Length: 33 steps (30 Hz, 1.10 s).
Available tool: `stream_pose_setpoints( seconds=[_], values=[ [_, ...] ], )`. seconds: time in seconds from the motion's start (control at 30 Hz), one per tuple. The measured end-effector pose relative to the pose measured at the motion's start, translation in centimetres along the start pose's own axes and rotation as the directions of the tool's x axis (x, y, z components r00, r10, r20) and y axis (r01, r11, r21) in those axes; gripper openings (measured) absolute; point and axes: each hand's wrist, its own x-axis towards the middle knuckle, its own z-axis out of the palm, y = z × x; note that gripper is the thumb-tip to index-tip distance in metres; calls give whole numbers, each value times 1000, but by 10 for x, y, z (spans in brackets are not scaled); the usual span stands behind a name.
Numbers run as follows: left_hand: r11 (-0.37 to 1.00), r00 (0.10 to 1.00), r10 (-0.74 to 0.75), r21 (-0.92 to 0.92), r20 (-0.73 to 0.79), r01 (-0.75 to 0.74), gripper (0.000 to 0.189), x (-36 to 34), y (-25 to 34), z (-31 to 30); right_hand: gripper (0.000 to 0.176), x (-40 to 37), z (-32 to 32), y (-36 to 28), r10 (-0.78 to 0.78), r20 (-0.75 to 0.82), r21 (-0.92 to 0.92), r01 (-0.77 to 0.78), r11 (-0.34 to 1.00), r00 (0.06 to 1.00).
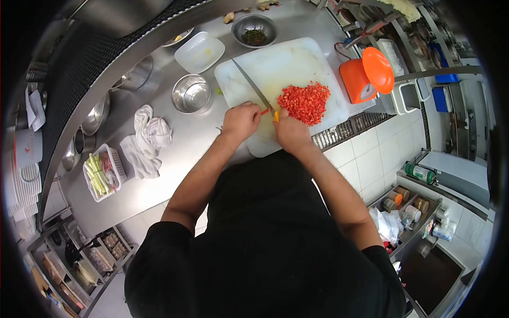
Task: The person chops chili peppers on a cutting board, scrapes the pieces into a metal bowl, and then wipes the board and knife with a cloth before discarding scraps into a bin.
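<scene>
A white cutting board (249, 143) lies on the steel counter in front of me. My right hand (292, 132) is closed round the yellow handle of a kitchen knife (253, 86), whose long blade points to the far left across the board. Fingers curled, my left hand (242, 121) holds a thin red chili pepper (264, 112), its end sticking out close to the blade near the handle. Just beyond my right hand, a heap of finely chopped red chili (305, 102) covers part of the board's right side.
Past the board stand a steel bowl with dark green bits (254, 32) and a white dish (200, 53). An empty-looking steel bowl (191, 94), crumpled cloths (146, 143) and a vegetable basket (104, 172) are on the left. An orange kitchen scale (365, 77) stands right.
</scene>
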Motion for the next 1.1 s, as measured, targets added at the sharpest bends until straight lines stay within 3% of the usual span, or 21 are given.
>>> stream_pose_setpoints(
  seconds=[0.27, 0.53, 0.67, 0.87, 1.1],
  values=[
    [1000, 999, -24, -11, 34, 24, 11, 2, 5, -3, 33, -9, -4, -7, 2, 21, -72, -1, 997, 1000],
    [1000, 1000, -6, -8, 9, 6, 10, 4, 3, -1, 36, -8, -23, -2, -18, 44, 10, 17, 1000, 999],
    [1000, 1000, -21, -22, 5, 21, 10, 1, 5, 1, 36, -13, 8, 2, -51, -39, -46, 49, 998, 998],
    [1000, 1000, -7, -3, -28, 7, 10, -1, 4, 5, 35, -6, -6, -8, 14, 57, -38, -11, 999, 998],
    [1000, 999, 12, -10, -33, -12, 6, 0, 2, 9, 30, -7, 3, -8, 7, 12, -2, -7, 1000, 1000]
  ],
)
